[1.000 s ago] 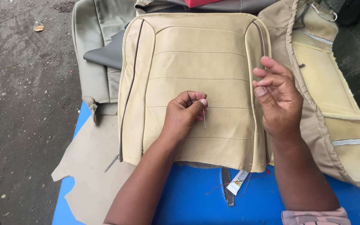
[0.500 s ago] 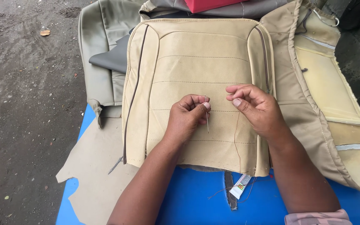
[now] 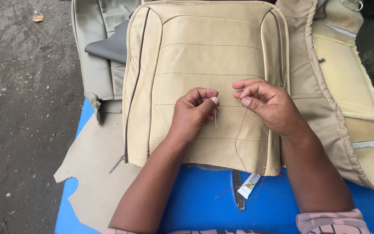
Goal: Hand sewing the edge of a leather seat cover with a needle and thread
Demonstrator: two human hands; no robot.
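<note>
On the tan seat cover (image 3: 204, 56), the left hand (image 3: 193, 115) pinches a needle (image 3: 214, 110) — right hand (image 3: 267, 104) fingers curl loosely around its thread (image 3: 237, 143), just beside.

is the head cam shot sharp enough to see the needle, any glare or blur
Head view: soft, even daylight, no glare and only faint shadows under the hands; the needle pinched in the left hand reads sharp against the beige seat cover, the right hand is crisp too; the thread is thin but traceable.
</note>
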